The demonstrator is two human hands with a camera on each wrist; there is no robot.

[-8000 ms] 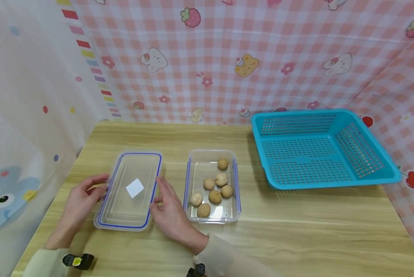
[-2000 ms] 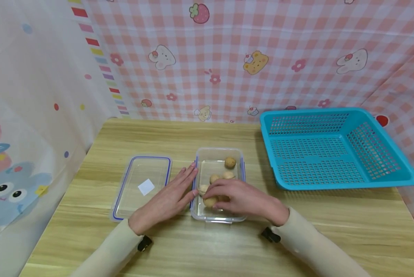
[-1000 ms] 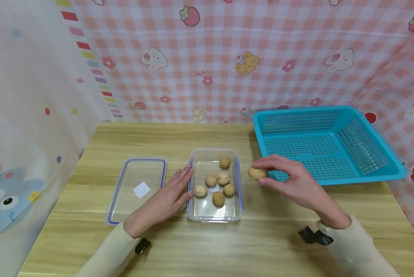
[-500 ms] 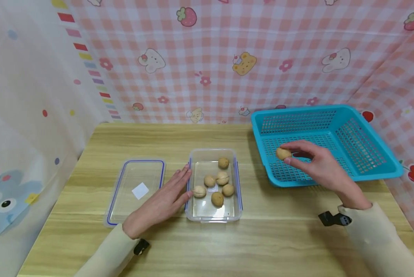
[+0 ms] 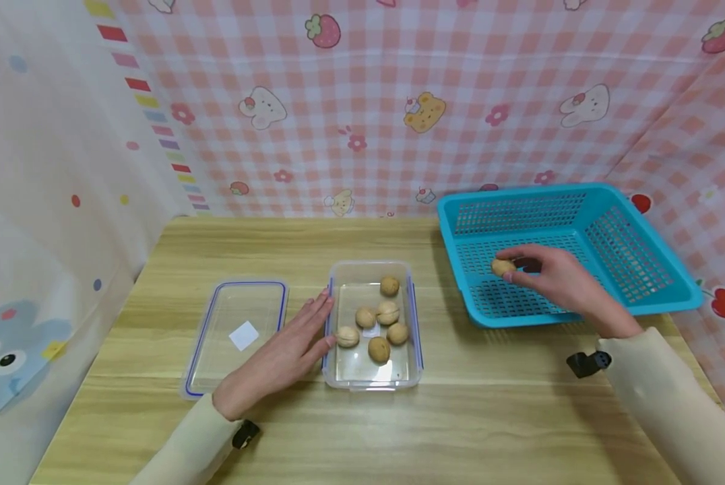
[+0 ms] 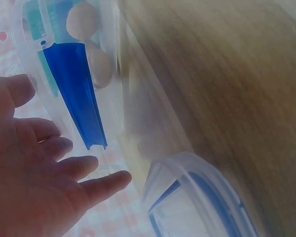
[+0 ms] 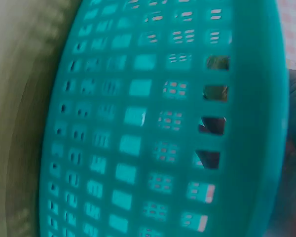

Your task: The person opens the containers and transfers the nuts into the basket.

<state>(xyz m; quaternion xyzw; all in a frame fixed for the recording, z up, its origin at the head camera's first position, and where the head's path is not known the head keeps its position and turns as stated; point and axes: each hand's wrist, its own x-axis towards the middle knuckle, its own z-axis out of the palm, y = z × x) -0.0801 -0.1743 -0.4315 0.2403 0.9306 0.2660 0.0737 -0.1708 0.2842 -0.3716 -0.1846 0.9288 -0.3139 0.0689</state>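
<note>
One hand, the right hand [image 5: 556, 276], pinches a walnut [image 5: 503, 268] between its thumb and fingertips, within the outline of a blue basket [image 5: 520, 192]; whether the walnut touches the basket's floor I cannot tell. The left hand [image 5: 277, 360] holds nothing: its fingers lie extended, tips at the left side of a clear container [image 5: 370, 271], whose dark blue clip [image 6: 76, 94] hangs down beside them in the left wrist view. Inside the container sit six more walnuts [image 5: 379, 349], most of them grouped near the middle and one apart toward the far right corner, with a small white patch showing among them. Left of the container, a flat clear lid [image 5: 223, 367] with a blue seal line bears a white square label [image 5: 244, 335]. Each arm wears a pale sleeve [image 5: 186, 448] and a small black device [image 5: 245, 434] at the wrist. All this stands on a wood-grain table [image 5: 368, 431], backed by pink checked cloth [image 5: 314, 81] printed with cartoon animals, strawberries and flowers.
</note>
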